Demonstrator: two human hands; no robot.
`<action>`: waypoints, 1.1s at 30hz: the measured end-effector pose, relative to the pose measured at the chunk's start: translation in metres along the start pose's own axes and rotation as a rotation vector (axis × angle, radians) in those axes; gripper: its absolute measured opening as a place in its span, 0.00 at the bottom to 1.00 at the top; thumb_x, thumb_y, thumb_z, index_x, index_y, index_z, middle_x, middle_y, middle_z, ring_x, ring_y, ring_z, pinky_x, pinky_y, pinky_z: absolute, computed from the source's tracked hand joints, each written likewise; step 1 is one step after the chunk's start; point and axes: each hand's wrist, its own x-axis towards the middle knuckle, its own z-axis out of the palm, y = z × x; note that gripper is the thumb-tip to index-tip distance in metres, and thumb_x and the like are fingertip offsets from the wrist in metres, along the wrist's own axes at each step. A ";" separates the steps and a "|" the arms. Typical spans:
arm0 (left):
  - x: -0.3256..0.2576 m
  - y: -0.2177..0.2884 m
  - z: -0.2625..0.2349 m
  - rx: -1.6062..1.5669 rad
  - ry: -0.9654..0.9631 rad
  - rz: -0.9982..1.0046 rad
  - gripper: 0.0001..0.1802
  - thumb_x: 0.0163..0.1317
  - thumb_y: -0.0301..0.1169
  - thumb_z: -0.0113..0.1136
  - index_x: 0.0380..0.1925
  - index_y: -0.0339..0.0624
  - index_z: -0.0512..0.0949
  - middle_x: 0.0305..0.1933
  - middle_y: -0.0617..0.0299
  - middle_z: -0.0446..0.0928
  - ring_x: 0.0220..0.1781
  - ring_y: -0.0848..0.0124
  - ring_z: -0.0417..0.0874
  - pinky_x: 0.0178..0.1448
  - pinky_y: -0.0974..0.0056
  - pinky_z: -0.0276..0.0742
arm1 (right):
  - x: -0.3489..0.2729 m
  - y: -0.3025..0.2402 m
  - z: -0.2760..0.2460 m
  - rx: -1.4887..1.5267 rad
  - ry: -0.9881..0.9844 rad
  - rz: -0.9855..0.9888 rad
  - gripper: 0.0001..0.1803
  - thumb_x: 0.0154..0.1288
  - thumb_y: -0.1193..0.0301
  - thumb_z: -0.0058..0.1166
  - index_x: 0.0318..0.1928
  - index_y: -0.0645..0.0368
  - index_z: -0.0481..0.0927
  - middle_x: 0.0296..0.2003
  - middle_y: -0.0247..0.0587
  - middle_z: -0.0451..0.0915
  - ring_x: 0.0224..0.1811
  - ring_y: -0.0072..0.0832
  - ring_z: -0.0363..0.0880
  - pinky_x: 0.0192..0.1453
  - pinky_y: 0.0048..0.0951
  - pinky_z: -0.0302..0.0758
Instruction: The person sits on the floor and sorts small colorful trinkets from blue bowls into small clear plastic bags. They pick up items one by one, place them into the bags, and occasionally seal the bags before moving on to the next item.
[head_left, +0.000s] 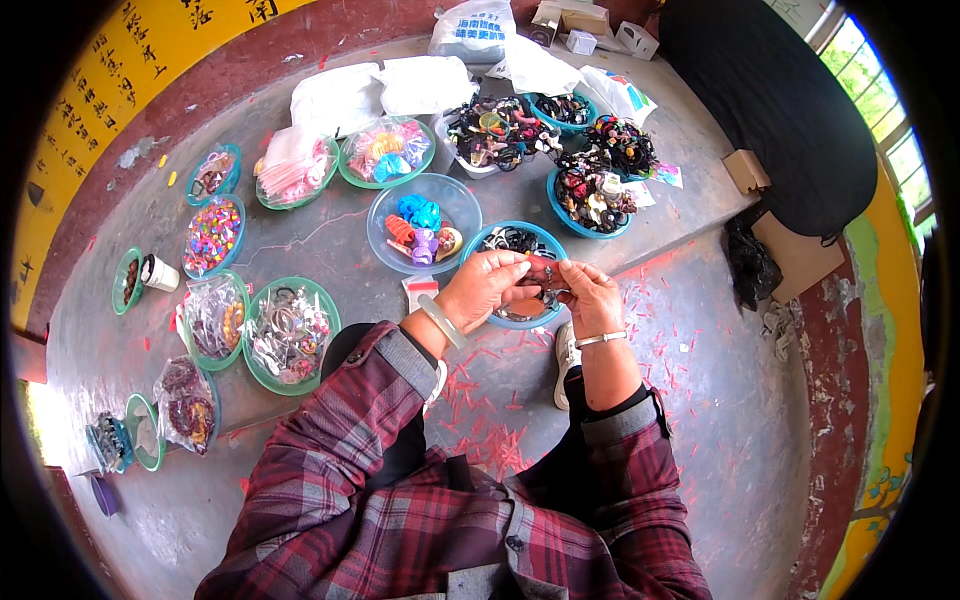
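Note:
My left hand and my right hand are close together, both with fingers closed. Stretched between them is a small see-through reddish bag, pinched at either side. Dark bits show in or behind the bag; I cannot tell which. Directly beneath is a blue bowl holding black hair ties and a round brownish thing, partly hidden by my hands. Just beyond my left hand, a clear blue basin holds blue, orange and purple pieces.
Bowls of black hair ties stand at the far right of the raised slab. Leftward are a bowl of colourful beads, pink packets and bagged trinkets. Red scraps litter the floor around my shoes. A black bag lies right.

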 end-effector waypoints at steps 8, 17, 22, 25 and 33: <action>0.002 -0.003 -0.001 0.002 0.011 -0.005 0.15 0.64 0.29 0.40 0.46 0.30 0.68 0.47 0.53 0.72 0.49 0.68 0.74 0.52 0.65 0.73 | 0.002 0.000 -0.003 -0.100 0.037 -0.024 0.08 0.56 0.70 0.53 0.34 0.62 0.78 0.26 0.35 0.77 0.27 0.20 0.74 0.29 0.18 0.67; 0.003 -0.009 -0.002 0.179 0.084 0.040 0.14 0.64 0.30 0.42 0.43 0.30 0.70 0.41 0.55 0.74 0.43 0.70 0.77 0.49 0.68 0.75 | -0.017 -0.008 0.019 -0.883 0.129 -0.847 0.05 0.48 0.76 0.56 0.29 0.59 0.79 0.25 0.40 0.76 0.28 0.31 0.76 0.33 0.25 0.71; 0.005 -0.014 -0.003 0.225 0.074 0.105 0.13 0.63 0.29 0.43 0.41 0.31 0.71 0.38 0.59 0.74 0.40 0.74 0.77 0.40 0.72 0.78 | -0.018 -0.004 0.024 -0.966 0.089 -0.847 0.04 0.47 0.77 0.55 0.27 0.58 0.79 0.25 0.39 0.76 0.28 0.33 0.76 0.33 0.28 0.71; 0.005 -0.016 -0.003 0.240 0.060 0.119 0.13 0.63 0.29 0.43 0.41 0.30 0.71 0.38 0.58 0.74 0.40 0.74 0.77 0.40 0.72 0.78 | -0.018 -0.004 0.024 -0.969 0.092 -0.869 0.04 0.47 0.77 0.56 0.27 0.58 0.79 0.25 0.39 0.76 0.28 0.33 0.76 0.32 0.29 0.71; 0.003 -0.013 0.001 0.453 0.055 0.172 0.13 0.63 0.28 0.42 0.42 0.30 0.71 0.38 0.58 0.75 0.38 0.75 0.77 0.40 0.72 0.77 | -0.016 0.000 0.022 -1.089 0.125 -0.979 0.05 0.43 0.77 0.56 0.25 0.58 0.79 0.24 0.38 0.76 0.27 0.35 0.75 0.32 0.32 0.71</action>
